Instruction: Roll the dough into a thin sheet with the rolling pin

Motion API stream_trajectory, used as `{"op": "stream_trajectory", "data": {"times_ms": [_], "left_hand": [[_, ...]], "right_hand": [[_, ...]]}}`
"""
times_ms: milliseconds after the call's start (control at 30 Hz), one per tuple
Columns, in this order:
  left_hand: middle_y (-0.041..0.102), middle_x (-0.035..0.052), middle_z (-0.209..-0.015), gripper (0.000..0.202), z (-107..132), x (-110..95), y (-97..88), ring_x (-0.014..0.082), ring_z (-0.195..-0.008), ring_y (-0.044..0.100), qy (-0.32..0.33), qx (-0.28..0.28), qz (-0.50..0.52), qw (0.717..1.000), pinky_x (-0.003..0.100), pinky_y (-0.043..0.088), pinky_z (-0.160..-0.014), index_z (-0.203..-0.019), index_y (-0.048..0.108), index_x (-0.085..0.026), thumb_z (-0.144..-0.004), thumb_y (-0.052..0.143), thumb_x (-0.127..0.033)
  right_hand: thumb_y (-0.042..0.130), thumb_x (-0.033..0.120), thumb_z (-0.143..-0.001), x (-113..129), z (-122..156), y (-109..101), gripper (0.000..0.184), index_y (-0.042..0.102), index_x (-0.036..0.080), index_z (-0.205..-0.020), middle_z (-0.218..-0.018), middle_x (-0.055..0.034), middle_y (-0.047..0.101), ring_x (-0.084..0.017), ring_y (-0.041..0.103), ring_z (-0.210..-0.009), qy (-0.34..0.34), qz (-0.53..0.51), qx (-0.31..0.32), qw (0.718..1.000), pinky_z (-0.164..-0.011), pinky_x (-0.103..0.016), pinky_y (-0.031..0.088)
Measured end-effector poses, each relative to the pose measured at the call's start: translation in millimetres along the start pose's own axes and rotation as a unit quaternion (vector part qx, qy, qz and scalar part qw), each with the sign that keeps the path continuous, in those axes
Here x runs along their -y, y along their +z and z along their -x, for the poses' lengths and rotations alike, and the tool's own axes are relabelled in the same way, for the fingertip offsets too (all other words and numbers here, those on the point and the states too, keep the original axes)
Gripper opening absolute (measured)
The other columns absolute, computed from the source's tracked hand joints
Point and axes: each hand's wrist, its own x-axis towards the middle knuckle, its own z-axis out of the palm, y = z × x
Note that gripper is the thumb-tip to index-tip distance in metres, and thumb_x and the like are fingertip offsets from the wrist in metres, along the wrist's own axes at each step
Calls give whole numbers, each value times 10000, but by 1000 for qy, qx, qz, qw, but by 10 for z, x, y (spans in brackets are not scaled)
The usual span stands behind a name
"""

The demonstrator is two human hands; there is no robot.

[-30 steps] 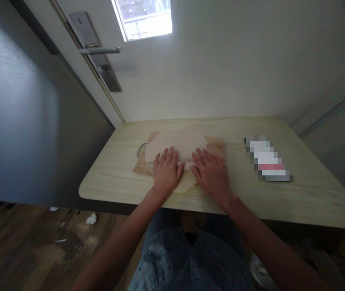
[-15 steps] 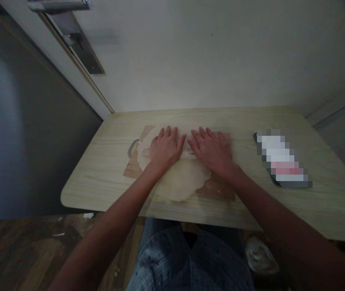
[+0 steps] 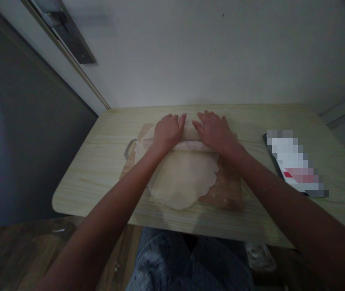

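A thin, pale sheet of rolled-out dough [image 3: 184, 180] with a ragged edge lies over a brown wooden board [image 3: 225, 192] and overhangs its near side. A flour-whitened rolling pin [image 3: 192, 146] lies across the dough. The heel of my left hand [image 3: 169, 131] rests on the pin's left part, fingers reaching forward and thumb held out. My right hand [image 3: 215, 128] lies flat over the right part with its fingers spread. Neither hand wraps around the pin. Both ends of the pin are partly covered by my hands and wrists.
The board has a metal loop handle [image 3: 129, 148] at its left. A phone [image 3: 292, 161], partly pixelated, lies on the light wooden table [image 3: 93, 161] to the right. A white wall or door panel stands behind. Below the table is a clear plastic container [image 3: 261, 257].
Both hands have pushed forward, away from me, over the rolling pin. More of the pin and near dough shows. The camera view has shifted slightly.
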Motion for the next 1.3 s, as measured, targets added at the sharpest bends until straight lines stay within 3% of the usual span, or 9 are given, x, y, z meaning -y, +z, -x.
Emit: {"op": "stream_trajectory", "data": {"times_ms": [267,433,533,767,933,1067,1300], "left_hand": [[597,131,-965,576,11,-7,14,194,-943,530,-9,14,-15,1000,303,381,-809,-957,580,-103,-905,91,-403],[580,125,-1013,505,162,-37,-22,216,-993,506,-14,34,-51,998,337,375,-828,-989,556,-129,-900,144,-408],[533,124,-1133,460,296,-62,-25,240,-1097,441,-6,7,-68,998,368,350,-874,-1054,526,-148,-896,181,-406],[446,89,-1278,438,669,-118,0,250,-1189,361,8,-34,-79,996,398,322,-914,-1160,474,-198,-892,191,-400],[461,86,-1274,447,924,-143,12,240,-1176,388,24,-61,-84,994,413,294,-940,-1180,471,-189,-892,196,-392],[433,68,-1306,461,1130,-142,17,233,-1211,349,37,-79,-73,994,437,265,-963,-1267,382,-187,-889,214,-392],[397,81,-1333,465,1541,-166,58,237,-1209,345,60,-97,-68,991,500,162,-1007,-1258,380,-164,-885,251,-409]], "right_hand": [[161,423,-885,-32,-20,51,536,432,117,-1232,-1294,-170,403,-290,344,-1191,1,3,22,1000,-928,-493,281],[173,464,-874,-39,67,90,558,387,139,-1273,-1326,-172,366,-307,289,-1229,-1,4,74,997,-929,-529,262],[176,479,-871,1,171,66,561,387,157,-1278,-1353,-167,328,-313,262,-1244,-10,17,78,997,-939,-537,238],[231,378,-886,157,550,-22,465,446,180,-1248,-1382,-127,295,-278,193,-1280,-42,47,-5,998,-991,-474,196],[223,320,-892,258,830,-25,438,507,174,-1192,-1345,-107,369,-252,277,-1249,-45,45,-50,997,-987,-436,220],[228,322,-892,302,1035,0,436,497,158,-1195,-1268,-102,469,-239,373,-1189,-52,42,-67,995,-982,-426,227],[264,334,-889,348,1397,45,433,457,148,-1229,-1300,-82,437,-232,382,-1183,-83,36,-94,991,-968,-406,259]]}}
